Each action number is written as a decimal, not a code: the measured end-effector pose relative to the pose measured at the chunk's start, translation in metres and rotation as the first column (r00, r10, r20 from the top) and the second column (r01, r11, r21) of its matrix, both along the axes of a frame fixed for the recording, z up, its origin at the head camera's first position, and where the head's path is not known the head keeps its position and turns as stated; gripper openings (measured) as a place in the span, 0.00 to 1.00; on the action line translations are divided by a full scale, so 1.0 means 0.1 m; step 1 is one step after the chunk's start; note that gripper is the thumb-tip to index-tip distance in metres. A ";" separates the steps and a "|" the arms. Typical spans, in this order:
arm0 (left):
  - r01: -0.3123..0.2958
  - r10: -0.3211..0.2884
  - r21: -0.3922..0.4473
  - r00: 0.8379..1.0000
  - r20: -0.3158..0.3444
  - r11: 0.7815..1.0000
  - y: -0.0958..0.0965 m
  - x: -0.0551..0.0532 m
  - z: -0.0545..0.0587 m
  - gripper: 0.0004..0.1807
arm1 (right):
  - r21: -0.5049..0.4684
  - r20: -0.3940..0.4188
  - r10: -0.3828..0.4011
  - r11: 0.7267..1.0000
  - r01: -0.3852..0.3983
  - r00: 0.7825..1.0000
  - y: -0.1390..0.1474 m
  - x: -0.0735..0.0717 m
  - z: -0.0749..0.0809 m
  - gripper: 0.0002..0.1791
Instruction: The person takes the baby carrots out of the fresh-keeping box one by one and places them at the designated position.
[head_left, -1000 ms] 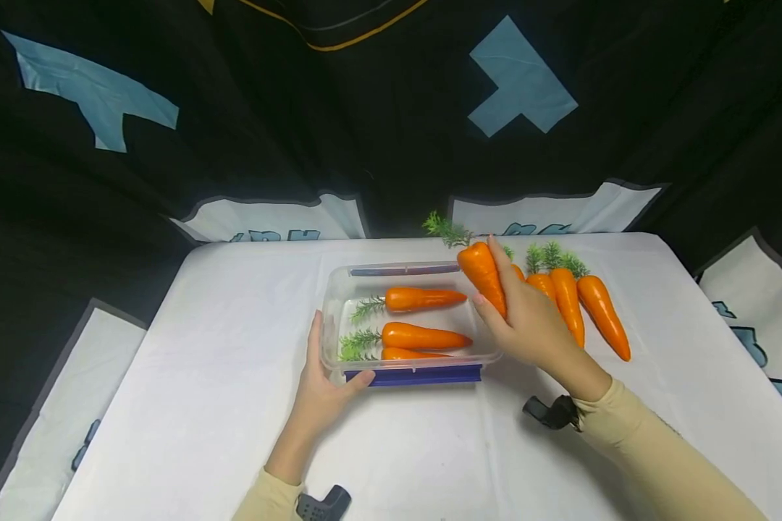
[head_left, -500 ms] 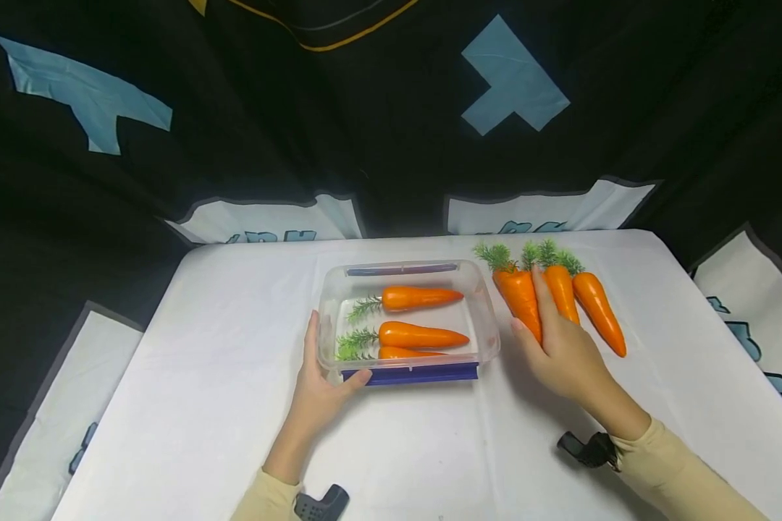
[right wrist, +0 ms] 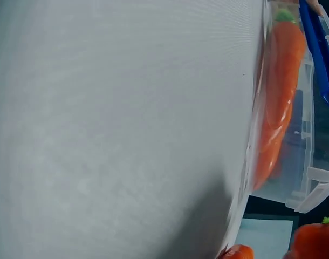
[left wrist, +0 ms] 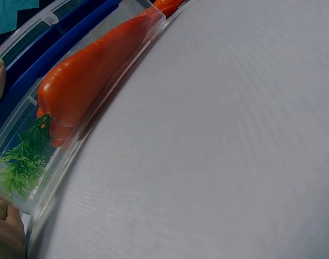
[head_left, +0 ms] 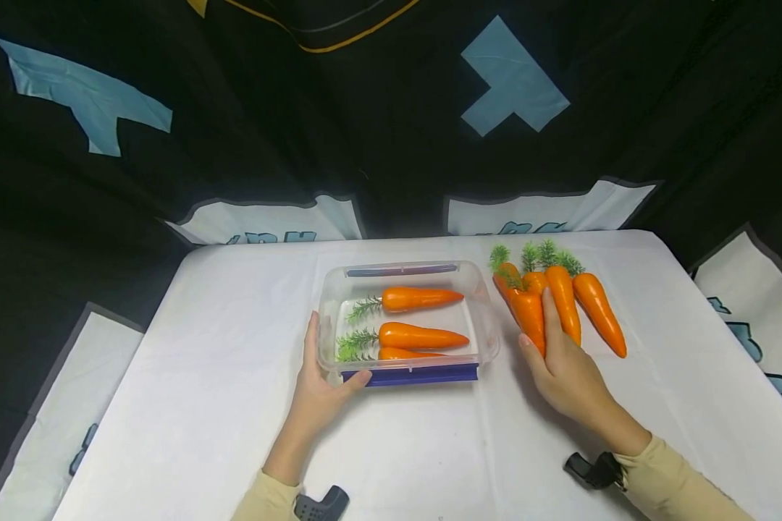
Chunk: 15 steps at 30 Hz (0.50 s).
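Carrots (head_left: 423, 335), three of them, lie sideways in a clear plastic container (head_left: 484, 333), green tops toward its left end and tips to the right; from where I stand, the nearest is partly hidden by the near wall. The person's left hand (head_left: 319, 398) grips the container's near left corner, thumb resting at the end of the blue near latch (head_left: 417, 374) and fingers along the left side. Over to the right, the right hand (head_left: 570, 376) pinches another carrot (head_left: 529, 318) between thumb and fingers, its leafy top pointing away from the person. That carrot is apart from the container, among a loose bunch of carrots (head_left: 562, 300) on the white cloth (head_left: 397, 449) (four more, by my count, though the hand and the held one cover parts of them). Whether the held carrot touches the cloth, I cannot tell. Both arms wear tan sleeves (head_left: 678, 477), and each wrist carries a dark device (head_left: 589, 472). Behind everything hangs a black curtain (head_left: 300, 130) bearing pale blue shapes (head_left: 515, 76).
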<state>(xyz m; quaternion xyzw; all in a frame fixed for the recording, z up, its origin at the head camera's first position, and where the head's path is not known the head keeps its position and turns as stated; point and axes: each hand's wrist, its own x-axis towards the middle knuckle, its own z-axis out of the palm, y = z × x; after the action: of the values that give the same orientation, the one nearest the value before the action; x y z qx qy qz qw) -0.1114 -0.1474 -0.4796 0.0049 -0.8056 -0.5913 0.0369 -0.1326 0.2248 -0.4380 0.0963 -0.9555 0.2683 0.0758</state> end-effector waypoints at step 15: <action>-0.006 0.006 -0.018 1.000 0.004 1.000 -0.01 -0.01 -0.02 0.66 | 0.005 0.040 0.069 0.998 -0.069 0.997 0.00 0.07 -0.26 0.45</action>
<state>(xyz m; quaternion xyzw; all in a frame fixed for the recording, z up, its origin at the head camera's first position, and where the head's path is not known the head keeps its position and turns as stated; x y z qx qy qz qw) -0.1119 -0.1484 -0.4818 0.0083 -0.8109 -0.5840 0.0370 -0.1258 0.2253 -0.4637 0.1242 -0.9538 0.2694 0.0469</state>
